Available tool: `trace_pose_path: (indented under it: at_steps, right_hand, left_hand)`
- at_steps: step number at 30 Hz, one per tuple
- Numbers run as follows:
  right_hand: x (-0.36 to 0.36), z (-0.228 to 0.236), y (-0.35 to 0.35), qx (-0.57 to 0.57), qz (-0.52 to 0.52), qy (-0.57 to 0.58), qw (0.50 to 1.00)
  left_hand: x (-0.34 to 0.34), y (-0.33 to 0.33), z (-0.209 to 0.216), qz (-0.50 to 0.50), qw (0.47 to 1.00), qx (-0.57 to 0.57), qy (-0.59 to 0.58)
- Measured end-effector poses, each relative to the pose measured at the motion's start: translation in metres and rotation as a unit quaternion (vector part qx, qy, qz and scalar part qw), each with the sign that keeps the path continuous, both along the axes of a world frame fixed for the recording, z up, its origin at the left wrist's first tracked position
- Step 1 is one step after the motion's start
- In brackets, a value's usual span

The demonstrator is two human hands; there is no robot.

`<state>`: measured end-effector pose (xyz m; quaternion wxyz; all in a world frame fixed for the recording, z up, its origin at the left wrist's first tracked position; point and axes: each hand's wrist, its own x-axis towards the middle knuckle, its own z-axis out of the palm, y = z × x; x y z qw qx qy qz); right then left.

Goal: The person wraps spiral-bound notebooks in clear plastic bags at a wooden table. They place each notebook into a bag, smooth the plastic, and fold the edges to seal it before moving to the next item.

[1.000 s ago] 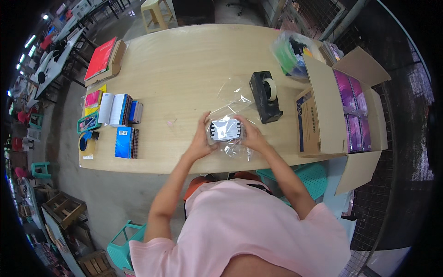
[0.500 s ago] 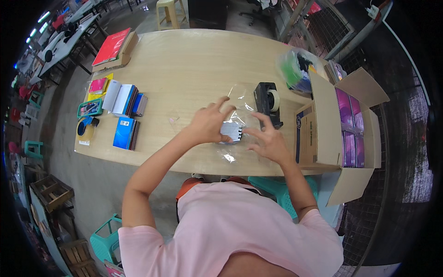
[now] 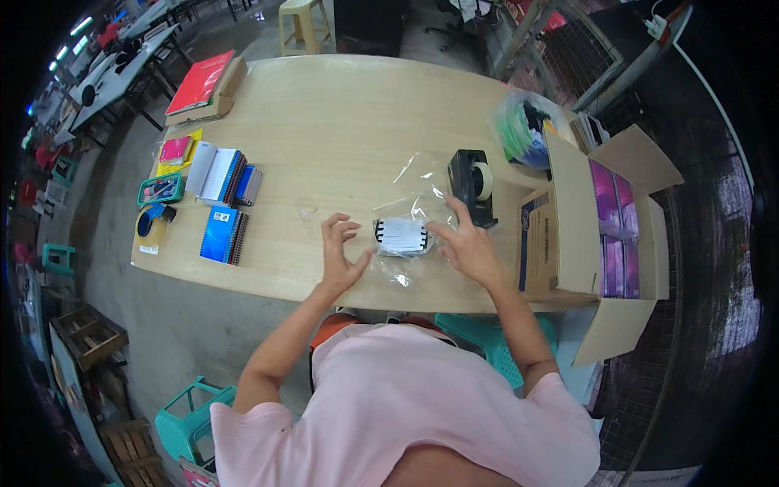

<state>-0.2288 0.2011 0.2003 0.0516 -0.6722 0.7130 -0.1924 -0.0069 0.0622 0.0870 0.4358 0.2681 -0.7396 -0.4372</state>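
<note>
Flanking a white stack (image 3: 402, 235) amid clear film (image 3: 400, 273) on the surface (image 3: 341, 122), the left hand (image 3: 339, 261) and right hand (image 3: 472, 250) hold the grip apart — left curled just beside the stack, right spread at its edge.

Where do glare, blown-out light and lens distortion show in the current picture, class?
Head view: sharp white glints on the clear film at the white bundle; head view: ceiling lights blown out at upper left; head view: the table's far edge bows upward, and dark corners ring the scene.
</note>
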Motion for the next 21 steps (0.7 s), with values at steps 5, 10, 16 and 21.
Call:
trace_pose_path:
  at_steps: [5, 10, 16, 21]
  right_hand:
    - [-0.008, 0.007, -0.023, 0.048, 0.032, 0.068, 0.996]
    - [-0.017, 0.005, -0.037, 0.051, 0.074, 0.063, 0.994]
    - [-0.023, 0.003, -0.052, 0.067, 0.128, 0.007, 0.99]
    - [-0.022, -0.005, -0.058, 0.032, 0.149, -0.041, 0.987]
  left_hand:
    - [-0.009, 0.012, -0.007, -0.057, 0.984, -0.159, -0.055]
    - [-0.007, -0.013, 0.009, -0.155, 0.932, -0.304, -0.124]
    - [-0.008, -0.052, 0.032, -0.324, 0.851, -0.36, -0.204]
    - [-0.018, -0.067, 0.054, -0.423, 0.792, -0.375, -0.231]
